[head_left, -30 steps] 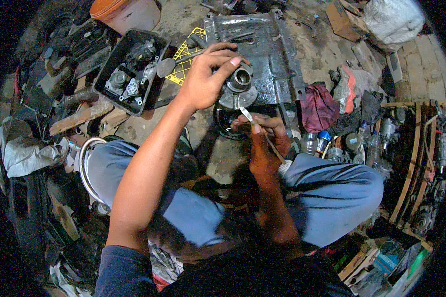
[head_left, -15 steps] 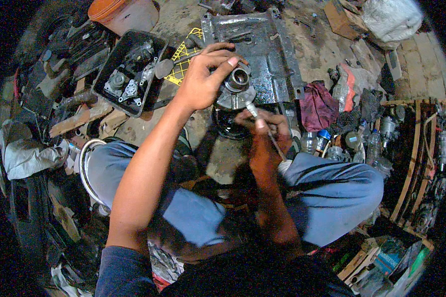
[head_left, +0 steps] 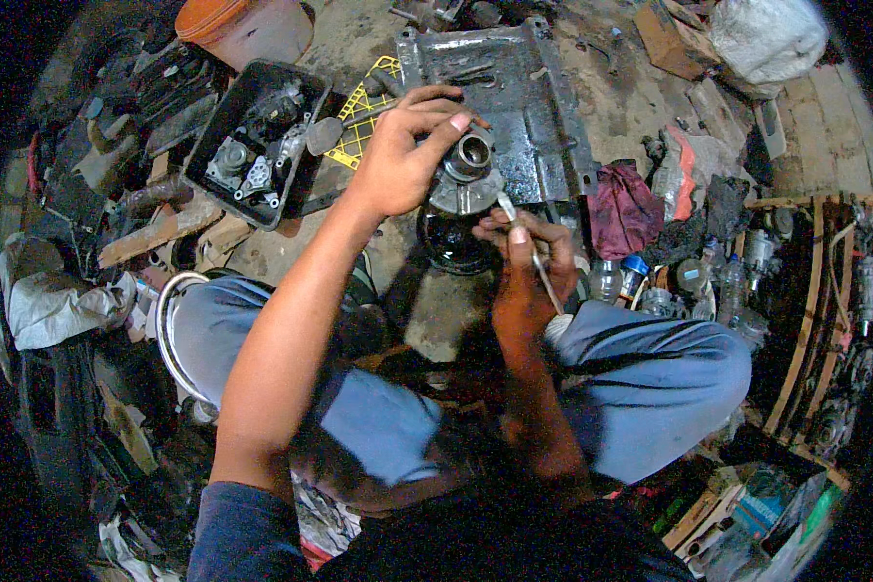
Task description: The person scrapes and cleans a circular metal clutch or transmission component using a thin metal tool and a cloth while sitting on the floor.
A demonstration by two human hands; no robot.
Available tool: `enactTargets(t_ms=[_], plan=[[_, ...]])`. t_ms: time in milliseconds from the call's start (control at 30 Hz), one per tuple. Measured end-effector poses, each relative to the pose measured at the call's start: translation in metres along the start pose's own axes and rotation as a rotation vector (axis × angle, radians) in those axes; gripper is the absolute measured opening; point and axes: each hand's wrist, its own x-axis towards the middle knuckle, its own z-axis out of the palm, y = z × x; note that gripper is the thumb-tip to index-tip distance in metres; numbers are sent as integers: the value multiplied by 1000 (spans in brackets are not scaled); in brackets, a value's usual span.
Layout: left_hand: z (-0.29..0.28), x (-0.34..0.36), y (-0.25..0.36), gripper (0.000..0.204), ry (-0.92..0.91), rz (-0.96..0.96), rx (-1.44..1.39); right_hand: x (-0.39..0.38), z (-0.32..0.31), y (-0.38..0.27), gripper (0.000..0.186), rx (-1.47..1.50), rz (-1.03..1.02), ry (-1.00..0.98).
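The left hand (head_left: 407, 155) holds a silver-grey round metal housing with a raised open collar (head_left: 467, 190); its fingers are closed around the far left side, and its thumb lies along the collar (contact on the underside is hidden from this view). The right hand (head_left: 533, 247), to the near right of the housing, has its thumb and fingers clamped on a slim rod-shaped tool with a pale, flattened tip (head_left: 508, 209). The tip stands at the housing's near right edge; whether it touches the metal cannot be told. Directly on the near side of the housing, a glossy black round vessel (head_left: 453, 250) is partly covered by the housing. Beyond the housing, a dark grey ribbed metal plate with a wet sheen (head_left: 543, 107) lies on the floor. To the far left of the housing are a yellow plastic lattice panel (head_left: 361, 105) and, farther left, a black rectangular tray (head_left: 228, 121) containing several silver metal components (head_left: 255, 177). A crumpled maroon cloth (head_left: 626, 211) lies to the right of the housing, with clear plastic bottles (head_left: 731, 291) farther right. An off-white bucket with an orange rim (head_left: 272, 37) stands well beyond the housing, to the left.
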Motion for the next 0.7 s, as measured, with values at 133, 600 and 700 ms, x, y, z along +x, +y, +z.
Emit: enactTargets(t_ms=[133,600,700], plan=[[0,0,0,29,3,-9,1,-1,-2,1,17,-28,-33,-56],[3,0,-1,29,19,4,5,-11,-1,8,11,-101,-68,-34],[5,-2,-2,29,35,7,17,-10,5,3,11,-25,-54,6]])
